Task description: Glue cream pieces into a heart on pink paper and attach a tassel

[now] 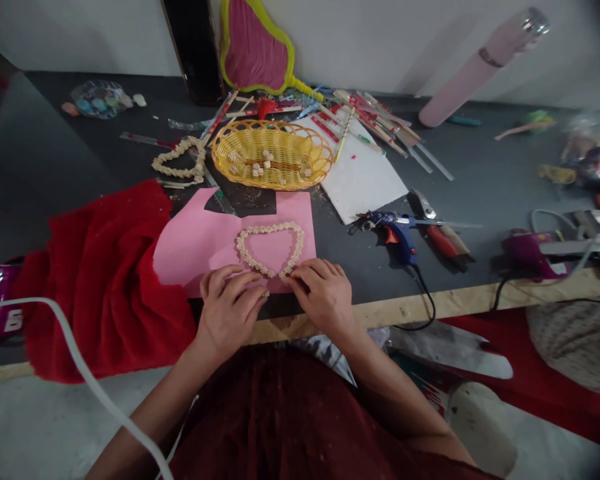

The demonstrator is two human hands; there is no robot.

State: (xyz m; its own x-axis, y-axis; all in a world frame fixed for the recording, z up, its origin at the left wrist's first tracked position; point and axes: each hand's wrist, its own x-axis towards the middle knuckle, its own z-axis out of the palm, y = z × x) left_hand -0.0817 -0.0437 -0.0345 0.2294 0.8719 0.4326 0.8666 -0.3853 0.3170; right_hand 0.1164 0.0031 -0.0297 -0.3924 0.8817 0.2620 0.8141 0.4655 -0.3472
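While our right hand (324, 293) pinches one lower end of the heart outline (265, 229) on pink paper (195, 233), our left hand (226, 308) bends beside the other. We cannot tell whether its fingertips grip the pale piece (267, 294) there.

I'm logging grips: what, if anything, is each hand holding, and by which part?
The right hand pinches the heart on the pink paper at its lower right end. The left hand seems to pinch a pale bit, too small to tell where.

A heart outline (270, 229) lies on paper (195, 233), before the basket (273, 181) and left of the glue gun (404, 235).
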